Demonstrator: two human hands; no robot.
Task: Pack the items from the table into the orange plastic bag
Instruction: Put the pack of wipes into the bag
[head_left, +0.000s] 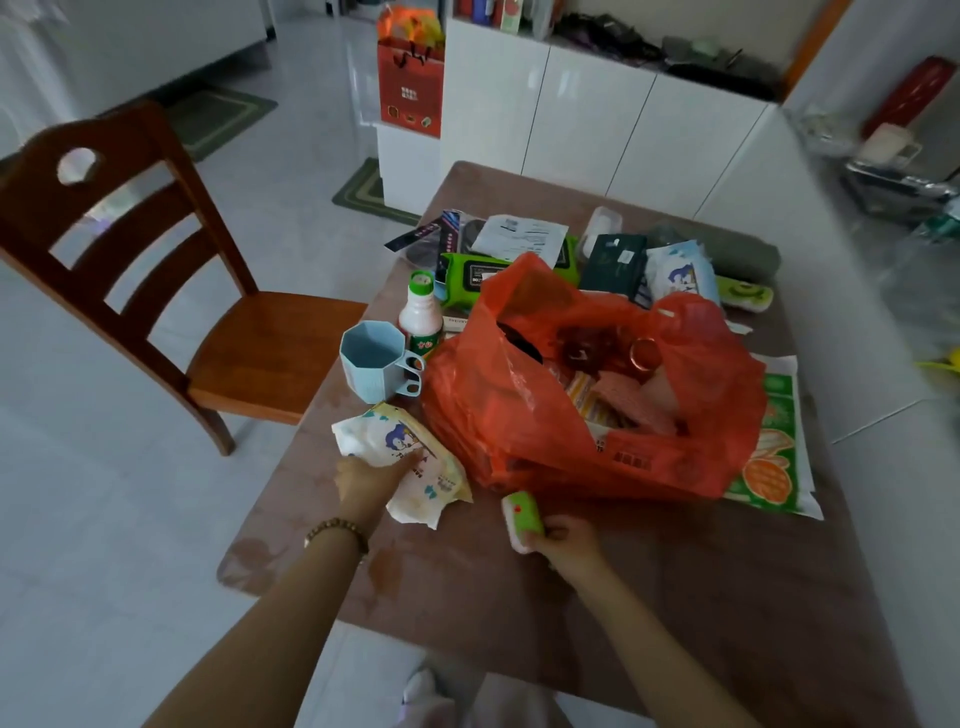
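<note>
My left hand (366, 480) pinches the soft white cartoon-printed tissue pack (405, 460) at lower centre, my right hand (563, 540) grips a small green-and-white block (521, 518), and the floppy, half-full orange plastic bag (587, 384) mid-frame may sag shut and block both.

Left hand (366, 480) grips a tissue pack (410, 457), right hand (563, 540) clutches a small green packet (522, 517), orange bag (587, 384) gaping open between them.

No print is legible; marks on the red gift bag (410, 83) and orange bag (587, 395) blur
</note>
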